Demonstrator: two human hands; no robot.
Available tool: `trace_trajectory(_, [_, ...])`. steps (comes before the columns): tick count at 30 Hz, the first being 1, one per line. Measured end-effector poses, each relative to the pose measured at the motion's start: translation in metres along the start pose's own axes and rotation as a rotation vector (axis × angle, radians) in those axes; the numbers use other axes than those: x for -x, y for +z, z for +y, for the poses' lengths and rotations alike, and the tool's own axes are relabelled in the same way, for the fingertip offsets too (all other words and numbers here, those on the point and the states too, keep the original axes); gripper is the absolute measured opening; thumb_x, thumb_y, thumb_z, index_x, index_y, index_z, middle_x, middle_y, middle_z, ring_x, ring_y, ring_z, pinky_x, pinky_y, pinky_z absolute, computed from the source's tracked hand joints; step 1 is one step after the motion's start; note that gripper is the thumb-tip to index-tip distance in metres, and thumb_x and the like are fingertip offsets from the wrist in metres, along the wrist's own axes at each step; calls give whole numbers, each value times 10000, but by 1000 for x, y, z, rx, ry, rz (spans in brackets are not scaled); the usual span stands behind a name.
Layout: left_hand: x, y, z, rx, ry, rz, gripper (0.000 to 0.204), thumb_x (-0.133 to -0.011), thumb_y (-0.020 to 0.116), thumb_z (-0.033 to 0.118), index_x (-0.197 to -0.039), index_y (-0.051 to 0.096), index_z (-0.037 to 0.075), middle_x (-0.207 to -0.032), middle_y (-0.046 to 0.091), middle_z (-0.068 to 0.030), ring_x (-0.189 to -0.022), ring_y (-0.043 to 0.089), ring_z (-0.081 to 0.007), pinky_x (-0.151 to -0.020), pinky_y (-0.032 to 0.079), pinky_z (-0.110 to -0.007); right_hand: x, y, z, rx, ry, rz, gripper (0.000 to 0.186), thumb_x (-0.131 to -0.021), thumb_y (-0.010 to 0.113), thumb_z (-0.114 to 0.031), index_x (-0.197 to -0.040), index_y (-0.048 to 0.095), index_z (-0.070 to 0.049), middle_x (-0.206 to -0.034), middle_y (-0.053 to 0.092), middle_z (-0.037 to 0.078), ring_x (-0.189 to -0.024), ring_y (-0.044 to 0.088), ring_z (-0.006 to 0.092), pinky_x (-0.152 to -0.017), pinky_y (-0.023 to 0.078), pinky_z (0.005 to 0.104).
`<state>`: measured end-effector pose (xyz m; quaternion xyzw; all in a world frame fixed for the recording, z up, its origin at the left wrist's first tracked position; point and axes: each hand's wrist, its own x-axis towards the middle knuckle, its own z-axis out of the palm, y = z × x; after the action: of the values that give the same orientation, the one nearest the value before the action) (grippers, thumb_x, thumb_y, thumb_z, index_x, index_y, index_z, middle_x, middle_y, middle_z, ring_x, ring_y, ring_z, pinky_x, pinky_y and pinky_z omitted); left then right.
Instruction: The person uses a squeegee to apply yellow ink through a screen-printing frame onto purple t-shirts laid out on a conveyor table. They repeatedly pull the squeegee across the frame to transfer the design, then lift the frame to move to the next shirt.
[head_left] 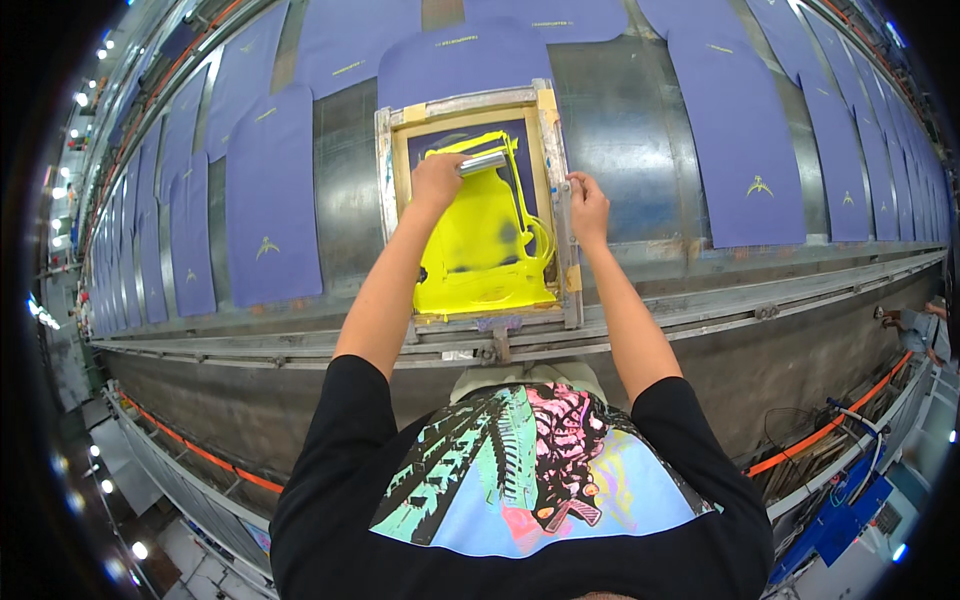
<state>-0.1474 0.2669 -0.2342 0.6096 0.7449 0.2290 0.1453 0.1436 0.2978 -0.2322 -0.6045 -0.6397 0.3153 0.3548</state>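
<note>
A screen-printing frame lies on the metal table in front of me. Bright yellow ink covers most of its mesh, thickest along the near side, with a dark strip showing at the far right. My left hand is closed around a squeegee with a silvery metal handle, over the far half of the mesh. The squeegee's lower edge is hard to make out against the ink. At the frame's right rail, my right hand has its fingers curled and grips the edge.
Purple-blue fabric pieces lie in rows on the long metal table, several with small yellow prints. Another piece extends beyond the frame's far side. A metal rail runs along the near edge. Someone else's arm shows at far right.
</note>
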Motion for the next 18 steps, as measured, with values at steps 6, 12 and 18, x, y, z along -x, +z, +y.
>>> trace_trajectory(6, [121, 34, -9, 85, 172, 86, 382, -811, 642, 8, -1085, 793, 226, -1066, 762, -63, -969, 722, -308, -828, 583, -436, 1, 14, 3, 16, 24, 30, 172, -1022, 587, -197, -1058, 705, -78, -680, 602, 117, -598, 566, 214, -605, 447, 379])
trace_trajectory(12, [69, -8, -24, 135, -76, -151, 373, -809, 671, 60, -1125, 781, 225, -1075, 759, -92, -1006, 713, -321, -880, 573, -448, 24, 30, 4, 66, -12, 64, 181, -1025, 584, -213, -1061, 706, -85, -675, 592, 111, -595, 545, 200, -609, 441, 387])
trace_trajectory(18, [-15, -12, -82, -19, 43, 8, 359, -816, 660, 102, -1092, 803, 281, -1006, 753, -139, -876, 725, -350, -821, 585, -461, 44, 58, -7, 47, -20, 9, 179, -1025, 583, -197, -1074, 710, -82, -681, 577, 96, -601, 519, 171, -609, 434, 366])
